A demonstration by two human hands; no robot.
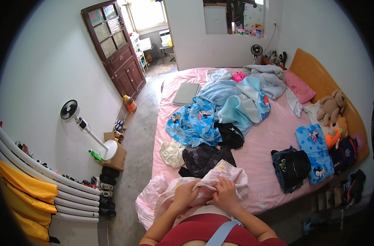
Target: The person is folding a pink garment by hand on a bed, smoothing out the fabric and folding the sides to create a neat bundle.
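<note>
Bimanual handling of a pale pink printed cloth [236, 174] at the near edge of a bed [259, 160], seen from above. The cloth lies gathered directly before the person's torso, partly on the mattress. The left hand [183, 196] grasps a bunched part of it, fingers curled in; the right hand [227, 192], near it, holds the fabric with fingers bent over the upper layer. The thumbs' exact purchase is hard to make out, and what lies beneath the folds is hidden. Between the hands the material is creased rather than taut; good practice here would be to find a true edge or seam with each hand, then draw the hands apart evenly so that the creases open without strain on the weave. A light pinch would probably suit such apparently thin, soft fabric better than a full fist, which tends to add wrinkles. Just beyond lies a dark patterned garment [207, 158], and to the left rumpled pink fabric [148, 199] spills over the bed's edge; both could be caught up by a careless pull, so lifting the held cloth slightly clear of its neighbours seems the safer course.
</note>
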